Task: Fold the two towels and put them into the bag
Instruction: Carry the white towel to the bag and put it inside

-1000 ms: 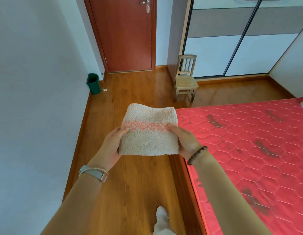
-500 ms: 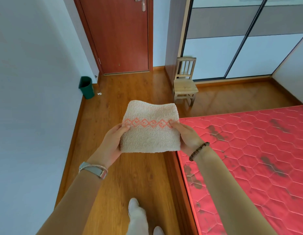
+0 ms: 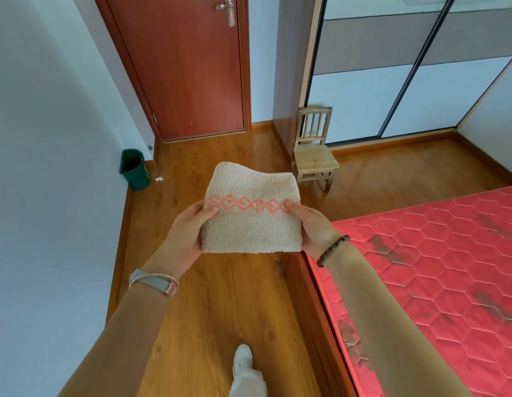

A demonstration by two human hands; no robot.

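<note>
A cream towel (image 3: 250, 222) with an orange diamond band is folded into a small square and held flat in front of me, above the wooden floor. My left hand (image 3: 186, 233) grips its left edge, thumb on top. My right hand (image 3: 315, 227) grips its right edge in the same way. No second towel and no bag are in view.
A red quilted mattress (image 3: 438, 270) on a wooden bed frame fills the lower right. A small wooden chair (image 3: 315, 156) stands by the sliding wardrobe doors. A green bin (image 3: 134, 169) sits by the left wall near a shut red door (image 3: 189, 67). My shoe (image 3: 242, 358) is on the floor below.
My view has turned left and away from the bed, so the mattress slid right. The towel stays held in both hands the same way. My foot has stepped forward.
</note>
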